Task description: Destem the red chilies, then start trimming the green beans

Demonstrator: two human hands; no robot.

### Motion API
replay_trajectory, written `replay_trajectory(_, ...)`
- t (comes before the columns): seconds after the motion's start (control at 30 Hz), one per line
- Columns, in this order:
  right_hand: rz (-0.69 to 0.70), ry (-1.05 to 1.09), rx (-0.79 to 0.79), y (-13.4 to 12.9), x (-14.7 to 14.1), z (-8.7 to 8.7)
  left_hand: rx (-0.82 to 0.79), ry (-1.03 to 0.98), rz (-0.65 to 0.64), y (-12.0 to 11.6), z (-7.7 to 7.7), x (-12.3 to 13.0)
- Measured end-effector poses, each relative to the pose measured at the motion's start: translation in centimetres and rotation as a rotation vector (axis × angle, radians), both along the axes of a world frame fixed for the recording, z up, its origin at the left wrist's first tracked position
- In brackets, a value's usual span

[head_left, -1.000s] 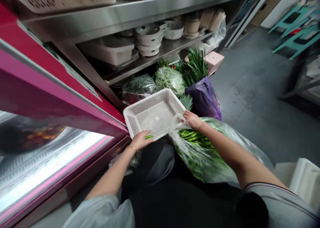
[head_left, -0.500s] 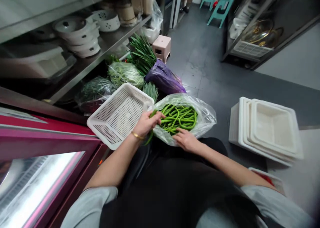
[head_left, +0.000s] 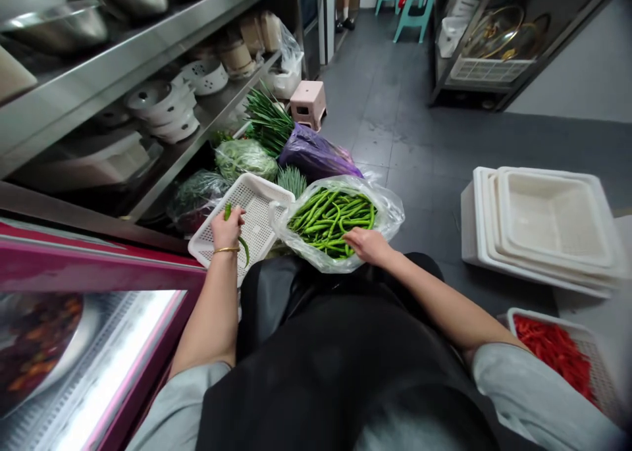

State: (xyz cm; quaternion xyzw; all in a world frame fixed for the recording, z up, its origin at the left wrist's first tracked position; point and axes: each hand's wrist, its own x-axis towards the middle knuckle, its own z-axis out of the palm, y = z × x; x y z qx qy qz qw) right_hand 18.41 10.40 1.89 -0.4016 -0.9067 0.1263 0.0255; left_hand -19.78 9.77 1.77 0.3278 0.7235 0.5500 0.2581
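Note:
A clear plastic bag (head_left: 390, 209) lies open at my lap, full of long green chili peppers (head_left: 326, 217). My left hand (head_left: 228, 230) is closed around a green chili pepper (head_left: 243, 248), whose ends stick out above and below the fingers. It is over the near left side of a white perforated basket (head_left: 259, 217), in which I see no peppers. At the right edge of the pepper pile, my right hand (head_left: 368, 243) has its fingers pinched together; whatever is between the fingertips cannot be made out.
Bagged greens (head_left: 247, 158) and a purple bag (head_left: 316, 151) lie beyond the basket, near a pink stool (head_left: 309, 102). Metal shelving (head_left: 207, 39) runs along the left. To the right stand stacked white tubs (head_left: 553, 220) and a basket of red peppers (head_left: 553, 352).
My left hand has moved left from the bag's edge to above the basket, with green pepper in it. My right hand has stayed by the pile. The view has shifted.

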Motion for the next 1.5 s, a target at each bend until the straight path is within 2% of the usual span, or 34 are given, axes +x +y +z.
replay_trajectory(0.1, -0.12, -0.161, 0.021, 1.4, -0.6, -0.2, -0.105, 0.115, -0.057, -0.4, -0.2, -0.9)
replay_trajectory(0.17, -0.141, -0.208, 0.033, 2.2, -1.2, -0.5, -0.204, 0.276, -0.122, -0.9, 0.5, -1.3)
replay_trajectory(0.2, -0.147, -0.219, 0.038, 2.4, -1.6, -0.6, -0.205, 0.373, -0.138, -1.2, 1.0, -0.9)
replay_trajectory(0.27, -0.149, -0.229, 0.049, 2.6, -2.7, -1.0, -0.096, 0.516, -0.173, -1.9, 2.2, 1.4)
replay_trajectory(0.3, -0.132, -0.227, 0.061, 2.6, -3.3, -1.2, -0.016, 0.535, -0.237, -2.3, 2.7, 3.3)
replay_trajectory(0.33, -0.091, -0.222, 0.078, 2.5, -3.9, -1.3, 0.047, 0.522, -0.359, -2.5, 3.0, 5.6)
replay_trajectory(0.4, 0.06, -0.223, 0.097, 2.5, -5.0, -1.7, 0.036, 0.524, -0.738, -3.0, 2.7, 10.3)
replay_trajectory(0.47, 0.241, -0.248, 0.092, 2.9, -5.2, -1.7, -0.176, 0.626, -1.072, -3.6, 1.4, 13.6)
replay_trajectory(0.53, 0.32, -0.259, 0.098, 3.8, -4.4, -1.2, -0.447, 0.734, -1.211, -4.4, 0.1, 14.5)
replay_trajectory(0.6, 0.256, -0.204, 0.145, 5.1, -2.8, -0.1, -0.613, 0.761, -1.218, -5.4, -0.2, 13.4)
replay_trajectory(0.63, 0.191, -0.146, 0.17, 5.8, -1.9, 0.7, -0.633, 0.757, -1.185, -5.7, 0.1, 12.7)
replay_trajectory(0.7, 0.054, 0.035, 0.196, 6.8, -0.5, 2.3, -0.526, 0.74, -1.08, -5.6, 1.7, 12.0)
replay_trajectory(0.77, -0.073, 0.278, 0.188, 7.2, 0.1, 3.9, -0.306, 0.678, -1.083, -4.2, 3.4, 12.8)
replay_trajectory(0.8, -0.133, 0.401, 0.173, 7.3, 0.2, 4.5, -0.224, 0.626, -1.161, -3.1, 3.9, 13.7)
replay_trajectory(0.87, -0.258, 0.624, 0.115, 7.1, 0.2, 5.3, -0.245, 0.601, -1.295, -0.5, 3.9, 15.1)
replay_trajectory(0.9, -0.316, 0.719, 0.068, 6.9, 0.2, 5.4, -0.317, 0.657, -1.271, 0.8, 3.4, 15.3)
replay_trajectory(0.93, -0.365, 0.808, 0.01, 6.8, 0.4, 5.3, -0.39, 0.739, -1.191, 2.0, 2.9, 14.8)
replay_trajectory(0.97, -0.407, 0.891, -0.051, 6.6, 0.7, 5.2, -0.429, 0.828, -1.056, 3.0, 2.5, 13.8)
replay_trajectory(1.03, -0.475, 1.022, -0.155, 6.3, 1.4, 4.8, -0.397, 0.916, -0.782, 4.3, 2.5, 10.2)
replay_trajectory(1.1, -0.494, 1.078, -0.225, 6.0, 1.7, 4.8, -0.285, 0.877, -0.475, 4.3, 4.0, 6.4)
replay_trajectory(1.17, -0.43, 1.05, -0.299, 5.4, 1.0, 5.3, -0.151, 0.75, -0.286, 3.5, 6.5, 4.8)
replay_trajectory(1.2, -0.369, 1.01, -0.333, 5.0, 0.3, 5.7, -0.059, 0.674, -0.294, 3.0, 7.7, 5.2)
replay_trajectory(1.23, -0.297, 0.963, -0.349, 4.6, -0.6, 6.2, 0.031, 0.594, -0.377, 2.5, 8.6, 6.3)
replay_trajectory(1.3, -0.158, 0.857, -0.291, 3.8, -2.6, 7.0, 0.105, 0.362, -0.676, 1.6, 8.9, 9.8)
replay_trajectory(1.37, -0.061, 0.75, -0.133, 3.2, -4.2, 7.0, 0.027, 0.047, -0.984, 0.8, 7.4, 13.7)
replay_trajectory(1.4, -0.027, 0.691, -0.046, 3.0, -4.6, 6.7, -0.028, -0.116, -1.048, 0.3, 6.1, 15.3)
replay_trajectory(1.43, -0.001, 0.63, 0.03, 3.0, -4.8, 6.2, -0.081, -0.275, -1.038, -0.3, 4.6, 16.5)
replay_trajectory(1.5, 0.009, 0.52, 0.132, 3.4, -4.6, 5.0, -0.216, -0.541, -0.927, -2.0, 1.8, 18.2)
